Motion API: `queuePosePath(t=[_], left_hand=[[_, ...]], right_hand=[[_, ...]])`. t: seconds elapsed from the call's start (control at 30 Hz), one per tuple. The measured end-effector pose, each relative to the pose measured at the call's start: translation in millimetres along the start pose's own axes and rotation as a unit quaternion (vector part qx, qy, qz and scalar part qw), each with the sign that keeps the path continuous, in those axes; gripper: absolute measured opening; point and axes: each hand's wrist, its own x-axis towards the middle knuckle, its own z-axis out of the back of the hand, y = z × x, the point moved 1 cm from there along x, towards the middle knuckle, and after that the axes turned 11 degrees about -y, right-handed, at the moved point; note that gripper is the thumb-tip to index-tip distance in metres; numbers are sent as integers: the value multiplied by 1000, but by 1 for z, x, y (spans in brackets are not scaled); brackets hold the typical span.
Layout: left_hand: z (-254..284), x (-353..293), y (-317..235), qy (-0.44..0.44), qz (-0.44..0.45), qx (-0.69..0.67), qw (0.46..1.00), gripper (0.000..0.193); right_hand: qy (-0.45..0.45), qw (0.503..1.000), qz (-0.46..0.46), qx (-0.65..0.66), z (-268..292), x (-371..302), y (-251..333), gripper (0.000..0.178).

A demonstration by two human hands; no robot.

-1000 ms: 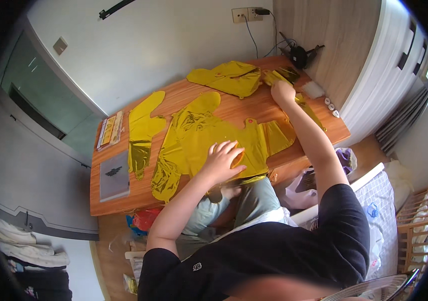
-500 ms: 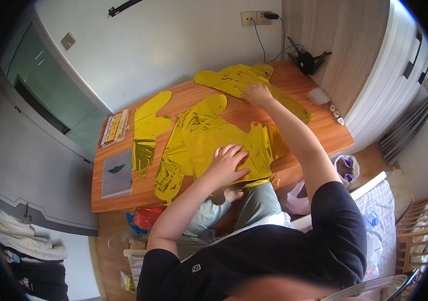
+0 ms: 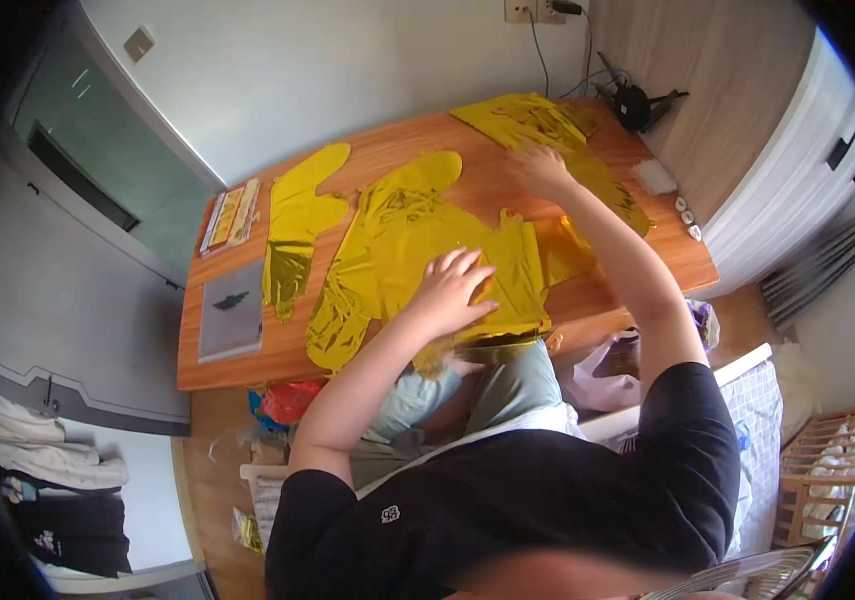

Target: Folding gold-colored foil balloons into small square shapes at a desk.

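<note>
A large flat gold foil balloon (image 3: 402,255), deflated and creased, lies across the middle of the wooden table. Pressed on its near part is my left hand (image 3: 452,292), with the fingers spread. My right hand (image 3: 544,170) reaches to the far right, fingers stretched out at the near edge of a second gold foil balloon (image 3: 597,160). That one is rumpled, and my hand and forearm cover part of it. On the left lies a narrower gold foil balloon (image 3: 297,225) with rounded lobes, touched by neither hand.
A clear plastic sleeve (image 3: 230,325) with something dark lies at the table's left front, below a flat printed pack (image 3: 232,217). Small white rolls (image 3: 687,217) and a clear packet (image 3: 654,177) sit at the right edge. A black router (image 3: 634,105) stands in the back corner.
The view has shifted a little. The far foil balloon has slid right and its left end has changed shape. My right hand has moved slightly right; my left hand stays on the large balloon.
</note>
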Motion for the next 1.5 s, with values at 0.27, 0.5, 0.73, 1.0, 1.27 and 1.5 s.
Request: queuePosePath(t=[0.27,0.5,0.73,1.0,1.27,1.5], left_hand=[[3,-5,9,-15,30,-73,997,69],[38,-49,68,-67,185,131,972,67],[42,-91,100,-65,195,82,975,56],[42,-100,100,-86,155,58,982,52],[55,-105,84,-121,145,66,980,52],[51,-86,77,-132,136,33,981,49]], right_hand=[[39,949,186,253,39,-78,53,63],[240,939,58,240,46,-73,55,62],[174,943,113,258,60,-75,64,53],[127,883,358,275,144,-111,127,38],[44,820,471,321,220,-72,189,33],[-168,895,355,210,54,40,144,38]])
